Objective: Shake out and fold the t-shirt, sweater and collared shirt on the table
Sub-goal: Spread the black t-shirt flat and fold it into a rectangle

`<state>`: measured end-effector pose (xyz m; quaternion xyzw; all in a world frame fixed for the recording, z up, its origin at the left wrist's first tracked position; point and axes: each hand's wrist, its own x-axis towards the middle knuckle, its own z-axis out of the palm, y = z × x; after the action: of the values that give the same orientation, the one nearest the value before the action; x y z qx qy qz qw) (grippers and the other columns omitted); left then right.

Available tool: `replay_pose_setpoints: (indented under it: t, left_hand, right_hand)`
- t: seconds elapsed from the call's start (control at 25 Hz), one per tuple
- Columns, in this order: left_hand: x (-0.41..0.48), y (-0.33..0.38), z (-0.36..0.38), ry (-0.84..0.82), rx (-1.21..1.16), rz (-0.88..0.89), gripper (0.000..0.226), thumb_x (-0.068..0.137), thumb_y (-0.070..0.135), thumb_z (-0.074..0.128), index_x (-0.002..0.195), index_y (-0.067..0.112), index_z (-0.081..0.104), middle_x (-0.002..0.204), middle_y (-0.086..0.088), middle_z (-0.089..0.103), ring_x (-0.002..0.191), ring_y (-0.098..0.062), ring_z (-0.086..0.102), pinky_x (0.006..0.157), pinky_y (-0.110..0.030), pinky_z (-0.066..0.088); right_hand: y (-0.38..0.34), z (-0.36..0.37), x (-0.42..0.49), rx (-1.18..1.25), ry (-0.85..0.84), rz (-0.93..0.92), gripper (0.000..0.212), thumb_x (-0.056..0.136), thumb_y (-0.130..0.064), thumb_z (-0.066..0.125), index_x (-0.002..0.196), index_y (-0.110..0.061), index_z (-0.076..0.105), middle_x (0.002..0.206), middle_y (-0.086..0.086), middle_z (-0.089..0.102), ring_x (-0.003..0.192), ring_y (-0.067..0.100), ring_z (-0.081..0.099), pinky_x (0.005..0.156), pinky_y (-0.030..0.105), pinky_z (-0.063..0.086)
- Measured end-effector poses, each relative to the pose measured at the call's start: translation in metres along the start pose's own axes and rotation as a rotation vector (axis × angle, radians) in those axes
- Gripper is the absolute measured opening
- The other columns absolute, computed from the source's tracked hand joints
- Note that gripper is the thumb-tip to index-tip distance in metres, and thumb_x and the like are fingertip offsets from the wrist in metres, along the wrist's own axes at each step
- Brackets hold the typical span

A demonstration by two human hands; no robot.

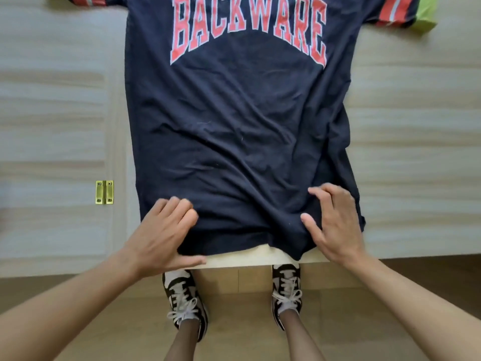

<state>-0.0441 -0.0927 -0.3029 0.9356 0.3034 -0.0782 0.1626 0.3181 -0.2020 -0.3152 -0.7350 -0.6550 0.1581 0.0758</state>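
Observation:
A navy t-shirt (239, 121) with red "BACKWARE" lettering lies spread face up on the pale wooden table (416, 126). Its hem points toward me and hangs slightly over the front edge. Both sleeves, striped red and grey with lime green ends, reach out at the top corners. My left hand (161, 235) rests on the hem's left corner, fingers bent on the cloth and thumb stretched along the table edge. Over on the hem's right corner, my right hand (335, 225) presses down with fingers spread. The fabric is wrinkled between the hands. No sweater or collared shirt is in view.
A small brass hinge (104, 192) sits in the table top left of the shirt, on a seam between two panels. Below the table edge I see a wooden floor and my two black-and-white sneakers (184, 303).

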Motion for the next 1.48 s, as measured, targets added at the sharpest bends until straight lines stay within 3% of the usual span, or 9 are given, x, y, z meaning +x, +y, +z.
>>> replay_pose_setpoints:
  t: [0.2, 0.44, 0.64, 0.88, 1.0, 1.12, 1.24, 1.36, 1.48]
  left_hand:
    - [-0.031, -0.004, 0.018, -0.109, 0.044, -0.072, 0.022, 0.081, 0.024, 0.069, 0.089, 0.016, 0.051, 0.085, -0.003, 0.047, 0.074, -0.028, 0.047, 0.06, -0.038, 0.038]
    - [-0.031, -0.019, 0.002, -0.052, -0.028, -0.171, 0.043, 0.059, -0.02, 0.069, 0.088, 0.01, 0.059, 0.077, -0.004, 0.051, 0.061, -0.025, 0.048, 0.053, -0.029, 0.03]
    - [-0.04, -0.033, -0.03, 0.084, -0.124, -0.196, 0.016, 0.084, 0.007, 0.034, 0.082, 0.011, 0.049, 0.071, -0.002, 0.044, 0.062, -0.022, 0.036, 0.052, -0.032, 0.027]
    - [-0.073, -0.043, -0.019, -0.009, -0.024, -0.193, 0.011, 0.086, 0.021, 0.042, 0.082, 0.013, 0.049, 0.076, -0.002, 0.046, 0.067, -0.029, 0.049, 0.053, -0.039, 0.041]
    - [-0.076, -0.031, 0.001, -0.204, 0.058, -0.091, 0.011, 0.076, 0.021, 0.058, 0.082, 0.02, 0.049, 0.077, 0.001, 0.048, 0.065, -0.026, 0.052, 0.053, -0.035, 0.039]
    - [-0.069, -0.026, 0.001, -0.347, 0.066, -0.097, 0.031, 0.067, 0.04, 0.073, 0.069, 0.026, 0.045, 0.067, 0.008, 0.048, 0.055, -0.019, 0.054, 0.049, -0.029, 0.027]
    - [-0.05, -0.031, -0.011, -0.29, 0.038, -0.139, 0.042, 0.084, 0.068, 0.05, 0.069, 0.03, 0.041, 0.063, 0.011, 0.045, 0.058, -0.016, 0.05, 0.053, -0.029, 0.035]
    - [-0.007, -0.034, -0.019, -0.137, 0.041, -0.122, 0.039, 0.09, 0.062, 0.047, 0.082, 0.024, 0.052, 0.081, 0.007, 0.049, 0.077, -0.021, 0.049, 0.066, -0.035, 0.041]
    - [0.062, -0.027, -0.025, 0.011, 0.047, -0.14, 0.041, 0.092, 0.053, 0.045, 0.104, 0.017, 0.06, 0.111, -0.001, 0.056, 0.104, -0.029, 0.054, 0.082, -0.04, 0.043]
  right_hand:
    - [0.031, -0.014, -0.053, -0.019, -0.192, 0.089, 0.074, 0.075, -0.05, 0.076, 0.135, -0.014, 0.05, 0.131, 0.006, 0.046, 0.115, 0.028, 0.046, 0.099, 0.041, 0.043]
    - [0.048, -0.022, -0.03, 0.113, -0.204, 0.188, 0.036, 0.081, -0.008, 0.073, 0.099, -0.028, 0.049, 0.091, -0.003, 0.054, 0.079, 0.023, 0.054, 0.06, 0.04, 0.048]
    - [0.062, -0.053, -0.02, 0.327, -0.181, 0.059, 0.041, 0.085, -0.03, 0.072, 0.064, -0.022, 0.038, 0.055, -0.006, 0.038, 0.053, 0.011, 0.032, 0.052, 0.034, 0.03]
    - [0.077, -0.074, -0.046, 0.164, -0.036, 0.191, 0.034, 0.083, -0.021, 0.061, 0.065, -0.026, 0.033, 0.06, -0.008, 0.036, 0.053, 0.011, 0.036, 0.047, 0.028, 0.024]
    - [0.079, -0.055, -0.063, 0.004, -0.241, 0.188, 0.042, 0.076, -0.015, 0.077, 0.067, -0.026, 0.038, 0.064, -0.008, 0.042, 0.057, 0.015, 0.042, 0.046, 0.027, 0.031]
    - [0.079, -0.047, -0.067, -0.086, -0.512, 0.141, 0.041, 0.083, -0.044, 0.07, 0.063, -0.025, 0.039, 0.064, -0.006, 0.046, 0.059, 0.011, 0.046, 0.049, 0.03, 0.036]
    - [0.073, -0.059, -0.047, -0.286, -0.726, 0.286, 0.027, 0.091, -0.048, 0.057, 0.078, -0.025, 0.058, 0.082, -0.007, 0.063, 0.078, 0.018, 0.062, 0.062, 0.032, 0.046]
    - [0.055, -0.086, -0.001, -0.475, -1.005, 0.438, 0.039, 0.09, -0.063, 0.053, 0.109, -0.03, 0.059, 0.111, -0.005, 0.068, 0.106, 0.022, 0.065, 0.084, 0.035, 0.048]
    - [0.032, -0.091, 0.061, -0.291, -0.561, 0.439, 0.048, 0.086, -0.071, 0.05, 0.107, -0.028, 0.053, 0.109, -0.003, 0.065, 0.103, 0.026, 0.063, 0.076, 0.037, 0.047]
